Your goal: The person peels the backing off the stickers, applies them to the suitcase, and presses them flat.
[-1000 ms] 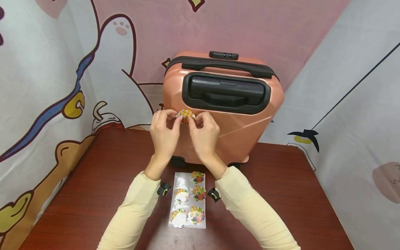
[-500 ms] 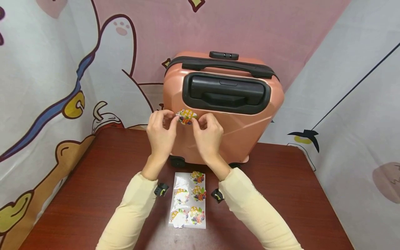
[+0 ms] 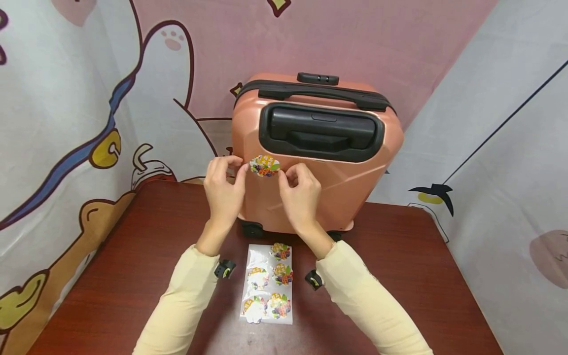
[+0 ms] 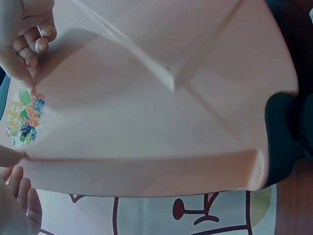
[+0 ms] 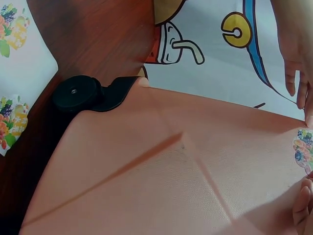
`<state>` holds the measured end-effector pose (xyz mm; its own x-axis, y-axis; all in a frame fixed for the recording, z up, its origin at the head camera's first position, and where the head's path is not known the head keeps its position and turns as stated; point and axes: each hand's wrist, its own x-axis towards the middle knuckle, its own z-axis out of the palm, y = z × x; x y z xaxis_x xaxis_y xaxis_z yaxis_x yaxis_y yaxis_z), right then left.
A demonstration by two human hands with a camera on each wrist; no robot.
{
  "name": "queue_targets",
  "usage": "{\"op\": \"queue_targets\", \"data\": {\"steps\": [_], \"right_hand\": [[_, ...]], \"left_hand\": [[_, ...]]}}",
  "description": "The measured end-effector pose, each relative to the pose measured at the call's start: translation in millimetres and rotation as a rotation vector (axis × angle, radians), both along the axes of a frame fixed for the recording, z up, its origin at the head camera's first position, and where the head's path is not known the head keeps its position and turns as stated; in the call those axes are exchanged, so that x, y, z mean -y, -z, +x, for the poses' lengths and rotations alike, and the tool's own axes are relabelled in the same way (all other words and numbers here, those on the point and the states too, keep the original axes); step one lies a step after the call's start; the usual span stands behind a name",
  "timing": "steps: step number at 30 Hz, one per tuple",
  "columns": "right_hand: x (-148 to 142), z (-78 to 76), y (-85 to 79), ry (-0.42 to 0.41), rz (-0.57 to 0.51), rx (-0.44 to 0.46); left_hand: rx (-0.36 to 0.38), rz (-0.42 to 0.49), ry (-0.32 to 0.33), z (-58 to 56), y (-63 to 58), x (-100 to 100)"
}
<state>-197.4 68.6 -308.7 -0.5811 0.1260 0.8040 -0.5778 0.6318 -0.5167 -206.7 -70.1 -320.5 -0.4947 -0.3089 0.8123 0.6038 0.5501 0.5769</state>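
A fruit-patterned sticker (image 3: 265,166) lies on the upper left of the pink suitcase (image 3: 319,192), below its recessed black handle. My left hand (image 3: 225,190) is just left of the sticker, its thumb tip a little off the edge and its fingers loosely bent. On the other side, my right hand (image 3: 301,195) has its thumb tip right at the sticker's right edge. From the left wrist, the sticker (image 4: 27,117) appears flat against the shell between both hands. The right wrist view cuts the sticker (image 5: 304,147) off at the frame's edge.
On the reddish-brown table (image 3: 146,236), a white sticker sheet (image 3: 265,291) with several more fruit stickers lies between my forearms. The suitcase stands upright on the table before a cartoon-printed cloth (image 3: 199,59). One black wheel (image 5: 76,93) shows at its base.
Both hands have drawn apart sideways, the left one leftward and the right one rightward. The sticker, earlier pinched and partly covered by fingers, now lies spread out and uncovered on the suitcase.
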Motion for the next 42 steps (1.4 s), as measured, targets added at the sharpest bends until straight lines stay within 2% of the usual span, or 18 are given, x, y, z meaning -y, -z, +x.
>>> {"op": "queue_targets", "data": {"steps": [5, 9, 14, 17, 22, 27, 33, 42], "right_hand": [[-1, 0.7, 4.0, -0.021, 0.007, 0.009], [-2, 1.5, 5.9, -0.053, 0.002, 0.014], [-3, 3.2, 8.6, -0.113, -0.002, 0.060], [-4, 4.5, 9.8, -0.178, -0.011, 0.107], [-2, 6.3, 10.8, -0.356, -0.069, 0.192], [-1, 6.5, 11.3, -0.486, -0.142, 0.261], [-2, 7.0, 7.7, -0.537, -0.164, 0.317], [-3, 4.8, -8.7, -0.622, -0.166, 0.284]], "left_hand": [[0.016, -0.007, 0.025, 2.3, 4.6, 3], [0.030, 0.003, 0.075, 5.1, 5.3, 6], [0.052, -0.020, 0.188, 7.2, 5.9, 8], [0.066, -0.048, 0.261, 7.6, 6.6, 9], [0.094, -0.071, 0.337, 6.8, 6.8, 9], [0.101, -0.083, 0.348, 6.7, 6.1, 9], [0.094, -0.074, 0.348, 6.4, 6.7, 9], [0.104, -0.062, 0.354, 6.4, 5.9, 9]]}}
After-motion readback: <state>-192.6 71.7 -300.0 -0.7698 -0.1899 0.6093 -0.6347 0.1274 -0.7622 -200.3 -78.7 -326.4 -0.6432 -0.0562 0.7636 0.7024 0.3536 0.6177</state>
